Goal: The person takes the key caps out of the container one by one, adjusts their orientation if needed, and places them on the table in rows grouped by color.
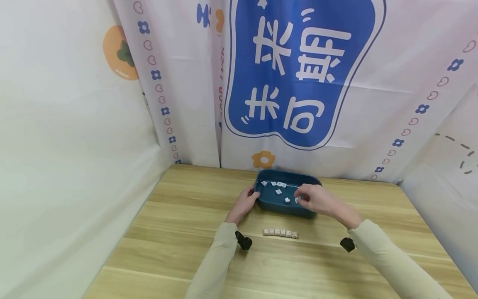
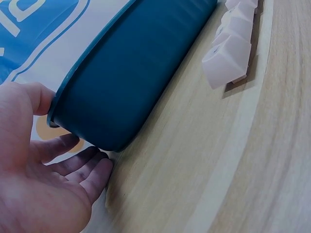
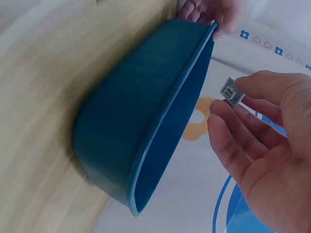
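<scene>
A dark teal plastic tray point(image 1: 276, 207) stands near the back of the table, with several white keycaps point(image 1: 278, 192) scattered on its floor. My left hand point(image 1: 243, 205) holds the tray's left end; in the left wrist view its thumb lies on the rim and its fingers are at the end wall. Over the tray's right side, my right hand point(image 1: 316, 199) pinches one keycap point(image 3: 232, 91) between thumb and fingertips, its hollow underside with the stem socket showing. In front of the tray, several pale keycaps point(image 1: 280, 233) form a row on the wood.
The wood-grain table point(image 1: 179, 232) reaches back to a printed curtain point(image 1: 194, 137) close behind the tray. White cloth point(image 1: 74, 166) hangs along the left side, and another sheet hangs at the right. Black wrist mounts point(image 1: 244, 241) sit on both sleeves.
</scene>
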A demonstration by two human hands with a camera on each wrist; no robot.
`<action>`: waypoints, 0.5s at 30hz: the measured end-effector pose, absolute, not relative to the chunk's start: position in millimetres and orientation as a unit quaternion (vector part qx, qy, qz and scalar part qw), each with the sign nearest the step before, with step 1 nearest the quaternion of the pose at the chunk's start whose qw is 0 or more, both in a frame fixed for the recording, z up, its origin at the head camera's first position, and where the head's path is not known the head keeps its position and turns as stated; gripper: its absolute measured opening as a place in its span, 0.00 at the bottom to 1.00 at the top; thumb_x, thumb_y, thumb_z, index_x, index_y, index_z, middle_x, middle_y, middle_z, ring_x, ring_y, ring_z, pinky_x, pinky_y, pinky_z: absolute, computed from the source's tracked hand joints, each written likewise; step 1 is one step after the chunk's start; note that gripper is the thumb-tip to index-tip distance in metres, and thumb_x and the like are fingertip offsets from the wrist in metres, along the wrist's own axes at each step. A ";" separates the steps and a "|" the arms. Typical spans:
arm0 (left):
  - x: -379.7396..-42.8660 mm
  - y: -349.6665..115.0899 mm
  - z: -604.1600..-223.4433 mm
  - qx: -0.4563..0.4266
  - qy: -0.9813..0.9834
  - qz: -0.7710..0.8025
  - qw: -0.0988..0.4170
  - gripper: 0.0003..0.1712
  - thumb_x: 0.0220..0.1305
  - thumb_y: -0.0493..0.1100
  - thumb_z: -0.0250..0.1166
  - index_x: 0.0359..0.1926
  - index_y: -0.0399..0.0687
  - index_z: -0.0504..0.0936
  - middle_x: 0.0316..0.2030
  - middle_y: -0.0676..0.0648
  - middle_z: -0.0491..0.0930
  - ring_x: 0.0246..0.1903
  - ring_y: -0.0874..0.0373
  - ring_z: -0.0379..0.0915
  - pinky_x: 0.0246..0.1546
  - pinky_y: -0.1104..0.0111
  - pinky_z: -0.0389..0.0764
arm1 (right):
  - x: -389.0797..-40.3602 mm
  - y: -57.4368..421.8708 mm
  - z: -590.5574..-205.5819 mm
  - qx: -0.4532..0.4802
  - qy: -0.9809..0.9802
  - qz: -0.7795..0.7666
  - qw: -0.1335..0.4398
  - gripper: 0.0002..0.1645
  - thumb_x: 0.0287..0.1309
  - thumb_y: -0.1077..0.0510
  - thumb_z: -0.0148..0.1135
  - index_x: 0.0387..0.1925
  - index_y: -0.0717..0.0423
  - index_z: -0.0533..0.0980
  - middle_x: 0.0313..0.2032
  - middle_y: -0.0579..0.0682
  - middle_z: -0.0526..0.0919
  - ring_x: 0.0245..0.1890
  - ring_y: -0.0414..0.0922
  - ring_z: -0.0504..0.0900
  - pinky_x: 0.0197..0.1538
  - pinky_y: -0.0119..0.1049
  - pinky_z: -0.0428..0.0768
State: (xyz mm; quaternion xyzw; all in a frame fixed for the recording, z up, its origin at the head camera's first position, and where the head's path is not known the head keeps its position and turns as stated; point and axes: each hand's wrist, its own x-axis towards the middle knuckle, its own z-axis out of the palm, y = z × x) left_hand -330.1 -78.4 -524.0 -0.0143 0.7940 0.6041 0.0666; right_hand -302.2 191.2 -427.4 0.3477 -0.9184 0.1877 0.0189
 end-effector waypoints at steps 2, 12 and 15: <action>-330.6 -78.6 -523.6 -0.013 0.792 0.607 0.065 0.33 0.69 0.50 0.54 0.70 0.39 0.65 0.68 0.38 0.68 0.67 0.45 0.64 0.69 0.51 0.65 | -298.6 188.8 -428.5 0.353 -0.915 0.193 0.025 0.06 0.58 0.59 0.66 0.39 0.50 0.82 0.35 0.43 0.84 0.30 0.33 0.76 0.35 0.28 0.79; -328.9 -80.7 -523.0 -0.010 0.796 0.601 0.065 0.34 0.68 0.52 0.54 0.70 0.40 0.65 0.68 0.39 0.68 0.67 0.46 0.64 0.69 0.51 0.66 | -282.5 172.7 -442.2 0.381 -0.895 0.227 0.039 0.04 0.58 0.60 0.67 0.36 0.49 0.81 0.34 0.42 0.85 0.27 0.30 0.75 0.32 0.27 0.78; -328.4 -80.8 -523.0 -0.002 0.794 0.605 0.067 0.35 0.68 0.52 0.54 0.70 0.39 0.65 0.68 0.39 0.69 0.67 0.46 0.65 0.68 0.52 0.66 | -277.4 168.3 -448.4 0.384 -0.891 0.241 0.031 0.04 0.58 0.60 0.67 0.36 0.49 0.81 0.34 0.41 0.85 0.26 0.30 0.74 0.32 0.26 0.78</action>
